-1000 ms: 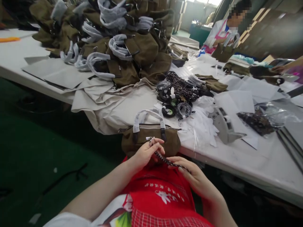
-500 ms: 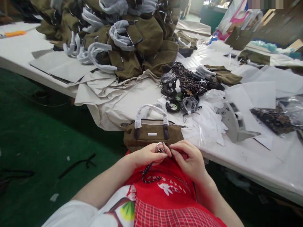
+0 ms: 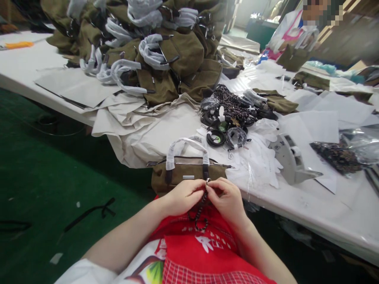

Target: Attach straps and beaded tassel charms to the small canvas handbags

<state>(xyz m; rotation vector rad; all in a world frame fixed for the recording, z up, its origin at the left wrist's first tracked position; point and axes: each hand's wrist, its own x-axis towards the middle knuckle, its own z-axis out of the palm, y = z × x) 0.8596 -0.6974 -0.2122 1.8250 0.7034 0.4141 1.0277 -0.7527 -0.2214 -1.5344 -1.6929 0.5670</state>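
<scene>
My left hand (image 3: 187, 194) and my right hand (image 3: 227, 197) meet fingertip to fingertip above my lap. Both are closed in a pinch around a small metal ring (image 3: 208, 180); the fingers hide part of it. From beneath the fingertips a black braided cord with light flecks (image 3: 201, 213) hangs in a loose curl over my red apron (image 3: 189, 252). Just beyond my hands, an olive handbag (image 3: 174, 182) leans at the table edge. Its handles (image 3: 171, 154) are wrapped in white, and a small metal plate shows on its front.
A pile of olive bags (image 3: 186, 49) covers the far side of the white table (image 3: 310, 201). Coiled black straps (image 3: 215, 138) lie past the handbag. A grey tape dispenser (image 3: 291, 161) stands to the right. Papers and plastic-wrapped patterned pieces (image 3: 337, 156) lie farther right.
My right hand has moved left until its fingertips meet my left hand's. The ring has turned and shifted right to between the fingertips. The cord now hangs lower between my hands.
</scene>
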